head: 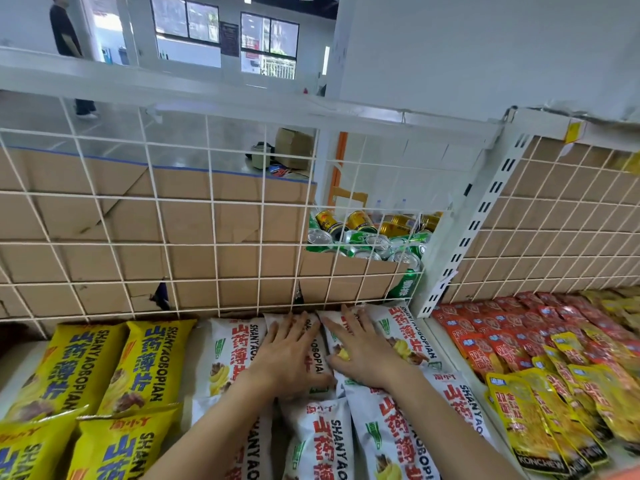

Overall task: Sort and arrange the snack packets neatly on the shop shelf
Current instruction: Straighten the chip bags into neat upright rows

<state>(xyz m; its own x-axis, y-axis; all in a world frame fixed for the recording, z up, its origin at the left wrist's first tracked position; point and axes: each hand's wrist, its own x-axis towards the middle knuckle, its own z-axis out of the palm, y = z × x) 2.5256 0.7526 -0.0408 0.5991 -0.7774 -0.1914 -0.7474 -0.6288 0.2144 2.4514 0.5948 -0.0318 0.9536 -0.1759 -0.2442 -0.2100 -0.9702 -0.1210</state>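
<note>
Low in the middle of the frame, both hands lie flat on the white snack packets, which fill the centre section of the shelf from its back edge down to the bottom of the frame. The left hand has its fingers straight and slightly spread, pressing on a white packet in the back row; it grips nothing. The right hand, just beside it, is likewise flat with its fingers fanned out, pressing on the neighbouring white packet. Its fingertips reach close to the foot of the wire grid that backs the shelf. Both forearms come in from the bottom edge.

At the lower left, yellow snack packets with blue lettering lie in two rows, the nearest one just beside the white ones. At the lower right, past a white slotted upright, small red pouches are heaped towards the back and small yellow pouches overlap towards the front.

Behind the grid stands brown cardboard, and at centre right an open box holds green and gold drink cans. In the upper left of the frame a person in dark clothes stands on the grey floor, and a cardboard box sits on the floor near upper centre
</note>
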